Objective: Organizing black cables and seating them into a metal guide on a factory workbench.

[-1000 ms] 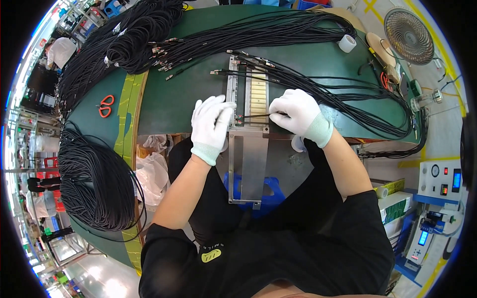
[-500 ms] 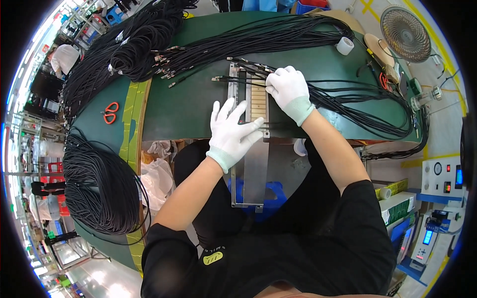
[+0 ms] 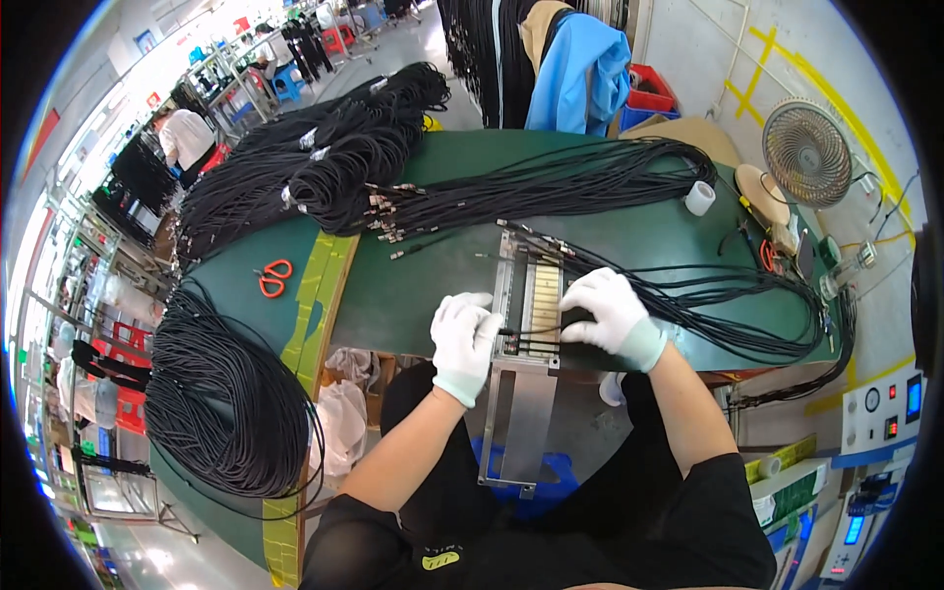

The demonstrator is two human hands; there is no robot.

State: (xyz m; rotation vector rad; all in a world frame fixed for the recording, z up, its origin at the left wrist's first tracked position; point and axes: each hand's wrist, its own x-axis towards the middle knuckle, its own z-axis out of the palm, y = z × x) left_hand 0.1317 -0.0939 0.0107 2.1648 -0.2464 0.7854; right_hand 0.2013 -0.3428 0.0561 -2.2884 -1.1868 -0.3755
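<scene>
tabletop (image 3: 433, 285): green
on it: cable bundles (image 3: 324, 167), scissors (image 3: 272, 278), tape roll (image 3: 699, 198), metal jig (image 3: 531, 295)

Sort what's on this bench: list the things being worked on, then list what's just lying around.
In use:
left hand, at the metal jig's left edge
right hand, pressing on cables
metal jig
black cables laid across the jig

Lying about:
orange scissors
white tape roll
desk fan
big cable coil
blue jacket

Two white-gloved hands: left hand (image 3: 464, 339), right hand (image 3: 610, 313). One metal comb fixture (image 3: 529, 324). One orange-handled scissors (image 3: 274, 277). One white tape roll (image 3: 699, 198). One desk fan (image 3: 807, 154). Black cable coils: too many, uncountable.
</scene>
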